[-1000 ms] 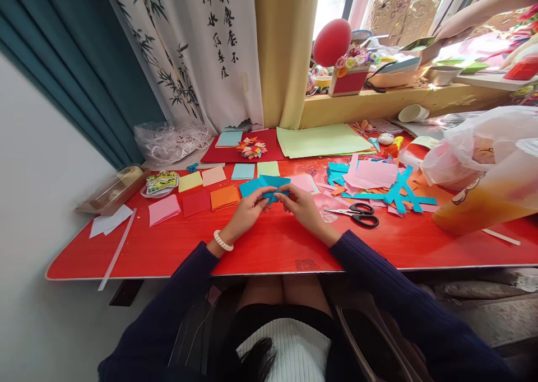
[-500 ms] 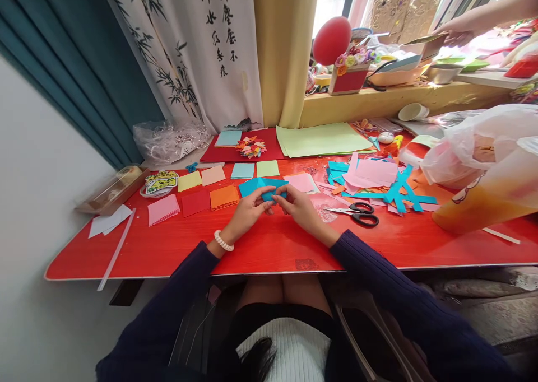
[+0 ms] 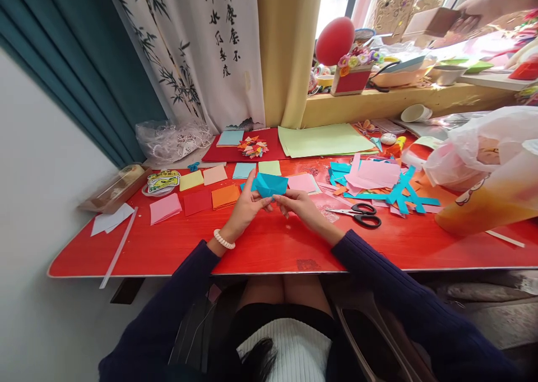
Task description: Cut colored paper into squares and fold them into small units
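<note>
Between my two hands, just above the red table (image 3: pixel 269 247), is a piece of blue folded paper (image 3: pixel 271 185). My left hand (image 3: pixel 247 204) grips its left side and lower edge, thumb in front and a finger pointing up. My right hand (image 3: pixel 296 204) pinches its lower edge near the middle. Left of my hands lie an orange paper stack (image 3: pixel 226 197), a red paper stack (image 3: pixel 197 203) and a pink paper stack (image 3: pixel 166 208). Scissors with black handles (image 3: pixel 363 214) rest to the right.
Cut paper scraps (image 3: pixel 374 175) pile up at right, beside an orange drink cup (image 3: pixel 483 203) and a plastic bag (image 3: pixel 466 141). Behind are green sheets (image 3: pixel 323 140) and a folded-paper ring (image 3: pixel 253 146). Another person's hand (image 3: pixel 479 15) holds a box by the window.
The blue paper has been tilted up, showing more of its face. My left fingers have straightened upward. The other person's hand has lifted a box near the window.
</note>
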Demonstrator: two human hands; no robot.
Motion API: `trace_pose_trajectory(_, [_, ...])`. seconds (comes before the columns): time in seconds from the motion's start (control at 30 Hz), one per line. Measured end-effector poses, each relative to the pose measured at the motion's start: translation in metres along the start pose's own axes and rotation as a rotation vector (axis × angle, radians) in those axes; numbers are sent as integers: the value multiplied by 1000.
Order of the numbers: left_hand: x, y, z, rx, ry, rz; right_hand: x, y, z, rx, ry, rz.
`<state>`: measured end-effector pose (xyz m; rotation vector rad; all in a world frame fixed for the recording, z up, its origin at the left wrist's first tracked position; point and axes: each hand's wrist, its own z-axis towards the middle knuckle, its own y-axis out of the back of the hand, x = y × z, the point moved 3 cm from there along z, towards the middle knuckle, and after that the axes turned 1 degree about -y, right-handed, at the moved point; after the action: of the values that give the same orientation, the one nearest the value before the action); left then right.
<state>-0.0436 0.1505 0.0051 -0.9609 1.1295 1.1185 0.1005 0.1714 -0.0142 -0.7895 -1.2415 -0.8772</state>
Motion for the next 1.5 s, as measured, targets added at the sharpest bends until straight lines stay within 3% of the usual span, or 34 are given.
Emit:
trace_pose_trajectory(0.43, [7, 6, 3, 21, 115, -29, 4, -2, -1, -41, -27, 8])
trace_pose_trajectory(0.9, [7, 6, 4, 11, 86, 32, 10, -3, -3, -16, -58, 14])
trace_pose_trajectory(1.5, [10, 7, 4, 14, 48, 76, 0, 1, 0, -40, -62, 20])
